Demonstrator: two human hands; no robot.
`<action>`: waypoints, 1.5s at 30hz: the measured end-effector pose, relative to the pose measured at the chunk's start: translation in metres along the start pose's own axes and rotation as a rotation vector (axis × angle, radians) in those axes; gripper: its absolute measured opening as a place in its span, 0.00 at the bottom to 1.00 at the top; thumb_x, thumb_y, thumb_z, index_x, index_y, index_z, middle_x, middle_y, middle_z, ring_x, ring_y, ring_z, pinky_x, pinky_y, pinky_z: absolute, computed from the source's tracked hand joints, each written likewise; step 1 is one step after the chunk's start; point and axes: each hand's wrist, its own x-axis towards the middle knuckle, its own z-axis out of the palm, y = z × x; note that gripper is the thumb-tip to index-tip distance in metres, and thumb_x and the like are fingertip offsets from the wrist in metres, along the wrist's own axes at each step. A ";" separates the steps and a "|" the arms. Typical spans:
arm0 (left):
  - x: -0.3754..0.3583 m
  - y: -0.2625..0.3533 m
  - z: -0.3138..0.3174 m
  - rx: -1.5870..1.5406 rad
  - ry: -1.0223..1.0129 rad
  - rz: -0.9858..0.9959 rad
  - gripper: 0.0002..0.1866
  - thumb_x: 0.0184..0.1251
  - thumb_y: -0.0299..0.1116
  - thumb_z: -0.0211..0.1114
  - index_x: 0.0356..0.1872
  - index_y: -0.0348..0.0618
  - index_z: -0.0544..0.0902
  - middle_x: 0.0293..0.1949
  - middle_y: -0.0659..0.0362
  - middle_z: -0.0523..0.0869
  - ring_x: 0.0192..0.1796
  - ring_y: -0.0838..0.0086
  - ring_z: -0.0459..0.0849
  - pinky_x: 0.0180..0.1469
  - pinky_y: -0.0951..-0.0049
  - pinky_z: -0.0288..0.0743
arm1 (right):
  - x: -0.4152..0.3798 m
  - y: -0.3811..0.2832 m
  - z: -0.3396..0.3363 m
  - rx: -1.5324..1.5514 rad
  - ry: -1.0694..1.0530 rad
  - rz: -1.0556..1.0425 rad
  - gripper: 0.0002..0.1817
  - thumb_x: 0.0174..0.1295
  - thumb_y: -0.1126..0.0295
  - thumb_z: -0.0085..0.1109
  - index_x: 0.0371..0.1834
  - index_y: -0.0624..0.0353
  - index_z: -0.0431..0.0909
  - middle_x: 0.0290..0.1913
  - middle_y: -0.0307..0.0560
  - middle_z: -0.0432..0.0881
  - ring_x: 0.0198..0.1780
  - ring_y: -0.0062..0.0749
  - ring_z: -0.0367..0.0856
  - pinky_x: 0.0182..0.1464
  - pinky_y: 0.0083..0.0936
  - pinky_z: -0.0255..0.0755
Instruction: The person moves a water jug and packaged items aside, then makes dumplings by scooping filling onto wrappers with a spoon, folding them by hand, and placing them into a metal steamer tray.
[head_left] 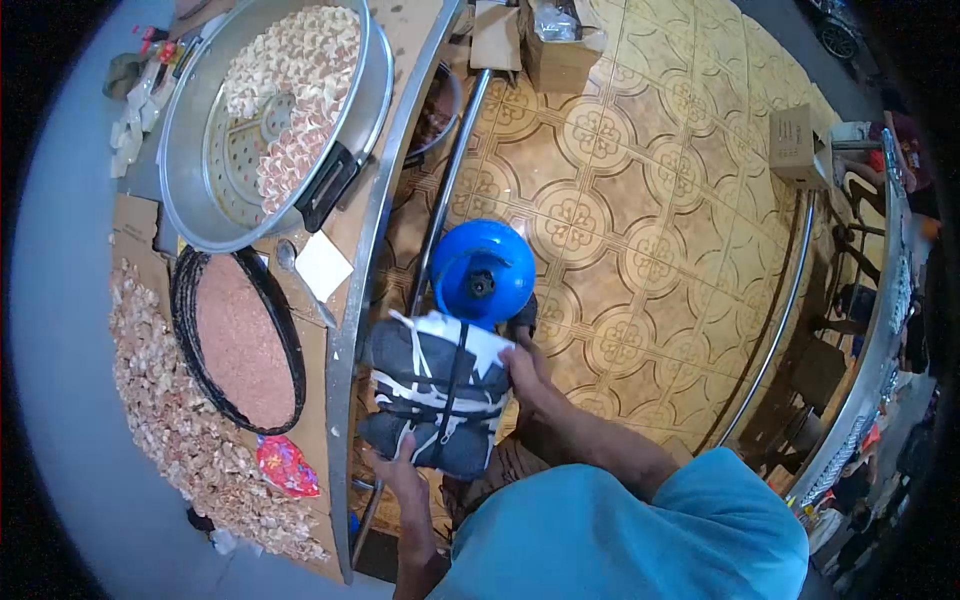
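Note:
My two hands hold up a bundle of dark grey folded cloth, tied with black and white bands. At its lower left corner is my left hand, thumb laid over the cloth and the other fingers hidden beneath. My right hand is closed on the right edge near a white flap. The bundle overlaps the metal edge of the table in this view. Just beyond it, on the floor, stands a blue gas cylinder.
On the table are a large steamer pot of dumplings, a black-rimmed bowl of minced filling, a spoon, a white card, a pink packet and many small pale pieces. Cardboard boxes stand on the tiled floor.

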 end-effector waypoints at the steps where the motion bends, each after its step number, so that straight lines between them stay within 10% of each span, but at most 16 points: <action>1: 0.002 0.005 -0.001 0.128 0.032 0.049 0.31 0.55 0.17 0.72 0.60 0.34 0.69 0.54 0.50 0.78 0.54 0.64 0.80 0.59 0.63 0.77 | 0.023 0.049 -0.009 -0.056 -0.013 -0.007 0.18 0.63 0.63 0.57 0.48 0.68 0.78 0.38 0.44 0.81 0.41 0.30 0.78 0.46 0.27 0.71; 8: 0.009 0.018 0.002 1.035 0.098 0.262 0.41 0.44 0.30 0.83 0.59 0.31 0.68 0.53 0.43 0.75 0.58 0.53 0.75 0.64 0.59 0.67 | 0.048 0.000 0.003 -0.497 0.165 -0.445 0.19 0.66 0.57 0.63 0.32 0.65 0.80 0.27 0.45 0.80 0.31 0.28 0.77 0.35 0.30 0.72; 12: 0.032 -0.002 0.003 1.127 0.052 0.310 0.40 0.44 0.35 0.83 0.58 0.35 0.69 0.51 0.40 0.80 0.55 0.46 0.80 0.57 0.54 0.72 | 0.125 -0.043 0.055 -0.661 -0.139 -0.406 0.23 0.66 0.49 0.62 0.38 0.63 0.80 0.30 0.45 0.82 0.30 0.31 0.77 0.35 0.30 0.73; 17: 0.084 -0.063 -0.040 1.088 -0.084 0.285 0.45 0.45 0.32 0.82 0.64 0.32 0.66 0.58 0.41 0.78 0.62 0.47 0.77 0.65 0.56 0.69 | 0.171 -0.085 0.116 0.135 0.088 0.064 0.24 0.67 0.44 0.58 0.38 0.58 0.81 0.34 0.47 0.84 0.41 0.43 0.81 0.46 0.37 0.74; 19: 0.091 -0.075 -0.043 1.056 -0.132 0.285 0.44 0.46 0.31 0.81 0.65 0.34 0.66 0.59 0.41 0.77 0.62 0.49 0.78 0.64 0.57 0.70 | 0.222 -0.072 0.102 0.466 -0.186 -0.025 0.21 0.71 0.49 0.53 0.31 0.55 0.77 0.29 0.47 0.80 0.36 0.43 0.78 0.45 0.41 0.72; 22: 0.089 -0.066 -0.046 1.131 -0.151 0.237 0.42 0.48 0.32 0.81 0.64 0.35 0.67 0.58 0.41 0.78 0.60 0.48 0.79 0.63 0.57 0.71 | 0.198 -0.099 0.117 1.176 0.009 -0.013 0.19 0.68 0.59 0.52 0.21 0.53 0.65 0.19 0.44 0.69 0.24 0.37 0.67 0.30 0.37 0.63; 25: 0.082 -0.090 -0.097 1.095 -0.124 0.301 0.42 0.46 0.37 0.82 0.62 0.34 0.69 0.53 0.39 0.80 0.56 0.42 0.78 0.59 0.55 0.72 | 0.226 -0.089 0.118 1.026 0.506 0.358 0.16 0.65 0.65 0.51 0.20 0.52 0.62 0.17 0.42 0.64 0.22 0.37 0.64 0.29 0.37 0.61; 26: 0.089 -0.101 -0.112 1.075 -0.123 0.338 0.43 0.45 0.38 0.82 0.62 0.34 0.69 0.55 0.39 0.79 0.58 0.43 0.78 0.60 0.54 0.72 | 0.219 -0.074 0.114 1.074 0.348 0.101 0.16 0.63 0.64 0.51 0.19 0.49 0.60 0.16 0.41 0.59 0.21 0.35 0.60 0.29 0.37 0.60; 27: 0.097 -0.112 -0.127 1.055 -0.122 0.376 0.44 0.45 0.39 0.82 0.63 0.34 0.68 0.56 0.39 0.79 0.59 0.43 0.77 0.61 0.53 0.71 | 0.210 -0.075 0.108 1.102 0.185 -0.171 0.16 0.61 0.63 0.52 0.18 0.45 0.58 0.16 0.39 0.54 0.21 0.34 0.57 0.30 0.37 0.58; 37: 0.060 -0.086 -0.107 1.060 -0.253 0.480 0.34 0.43 0.37 0.81 0.53 0.42 0.73 0.47 0.45 0.84 0.50 0.44 0.82 0.52 0.53 0.76 | 0.106 0.080 -0.126 1.391 0.164 -0.303 0.17 0.63 0.64 0.52 0.17 0.44 0.60 0.14 0.36 0.61 0.19 0.30 0.62 0.25 0.33 0.60; 38: 0.070 -0.100 -0.118 1.377 -0.268 0.976 0.32 0.43 0.36 0.81 0.51 0.43 0.75 0.46 0.46 0.85 0.50 0.48 0.84 0.53 0.55 0.77 | 0.090 0.063 -0.145 1.450 0.191 -0.277 0.16 0.64 0.64 0.51 0.17 0.46 0.61 0.13 0.37 0.62 0.18 0.31 0.62 0.26 0.33 0.62; 39: 0.054 -0.101 -0.097 1.211 -0.171 0.530 0.34 0.41 0.36 0.81 0.52 0.42 0.74 0.48 0.45 0.85 0.51 0.51 0.84 0.54 0.59 0.77 | 0.073 0.046 -0.163 1.509 0.220 -0.252 0.16 0.65 0.65 0.50 0.18 0.47 0.62 0.12 0.37 0.62 0.16 0.31 0.62 0.26 0.33 0.64; 41: 0.017 -0.099 -0.077 1.106 -0.294 0.720 0.36 0.37 0.23 0.82 0.51 0.36 0.70 0.43 0.45 0.83 0.45 0.54 0.84 0.48 0.59 0.76 | 0.063 0.102 -0.206 1.669 -0.009 -0.190 0.14 0.64 0.66 0.49 0.18 0.50 0.64 0.11 0.39 0.62 0.15 0.34 0.63 0.28 0.34 0.68; 43: -0.072 -0.044 -0.029 1.394 -0.383 0.482 0.40 0.48 0.52 0.79 0.58 0.36 0.76 0.54 0.39 0.82 0.56 0.46 0.80 0.64 0.54 0.71 | 0.054 0.100 -0.226 1.806 0.286 -0.166 0.14 0.56 0.68 0.51 0.16 0.48 0.60 0.10 0.39 0.57 0.13 0.34 0.57 0.26 0.38 0.65; 44: -0.043 -0.080 -0.041 1.209 -0.408 0.769 0.37 0.36 0.22 0.81 0.51 0.35 0.70 0.42 0.45 0.83 0.45 0.53 0.83 0.50 0.60 0.76 | 0.056 0.103 -0.238 1.790 0.480 -0.169 0.15 0.54 0.69 0.51 0.15 0.46 0.57 0.10 0.39 0.55 0.13 0.33 0.55 0.26 0.39 0.63; 45: -0.049 -0.084 -0.029 1.225 -0.443 0.804 0.37 0.36 0.22 0.81 0.51 0.35 0.70 0.42 0.45 0.83 0.45 0.53 0.83 0.50 0.60 0.76 | 0.014 0.082 -0.255 1.931 0.389 -0.023 0.15 0.53 0.68 0.51 0.14 0.45 0.56 0.10 0.39 0.55 0.13 0.33 0.55 0.26 0.39 0.63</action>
